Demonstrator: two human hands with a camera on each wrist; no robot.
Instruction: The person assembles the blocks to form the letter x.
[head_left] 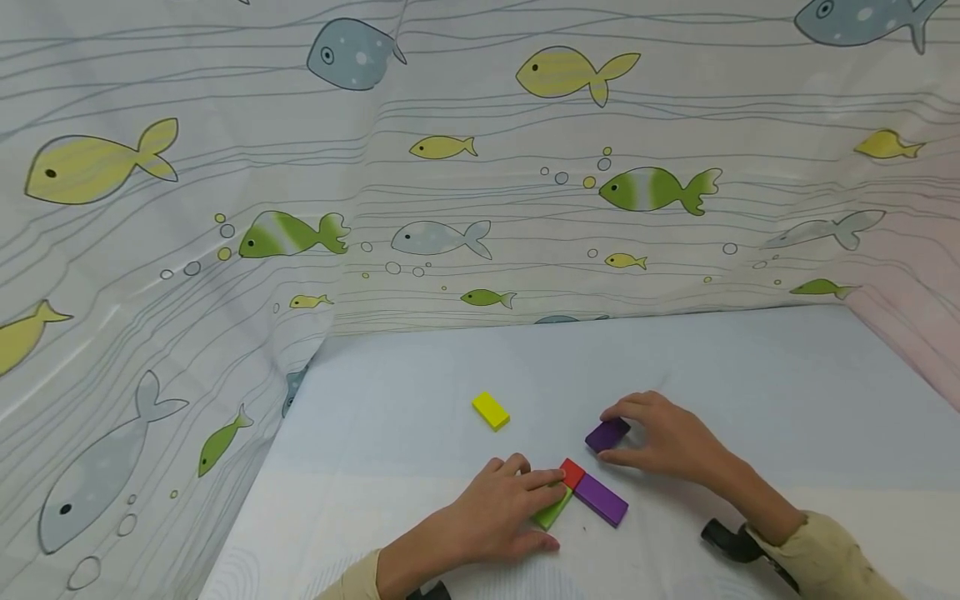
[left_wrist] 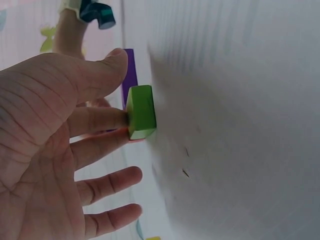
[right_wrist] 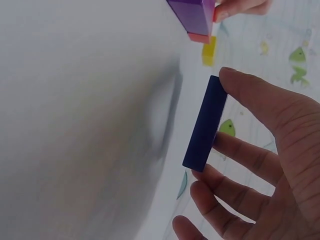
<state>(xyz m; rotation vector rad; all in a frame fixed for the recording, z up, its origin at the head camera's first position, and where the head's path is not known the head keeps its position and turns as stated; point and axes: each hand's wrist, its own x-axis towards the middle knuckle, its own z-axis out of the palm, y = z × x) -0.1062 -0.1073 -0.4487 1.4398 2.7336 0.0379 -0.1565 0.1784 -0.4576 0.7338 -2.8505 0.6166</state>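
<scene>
My right hand pinches a dark purple block by its ends, between thumb and fingertips. In the right wrist view this block looks dark blue, and a shadow lies apart from it on the tabletop. The fingers of my left hand are extended, the index and middle fingertips resting on a green block and at a red block. Its thumb is held away from the green block. A lighter purple block lies against the red one, with no hand on it.
A yellow block lies alone, farther back and left of the others. The white tabletop meets a curtain printed with fish at the back and left. Pinkish cloth hangs at the right.
</scene>
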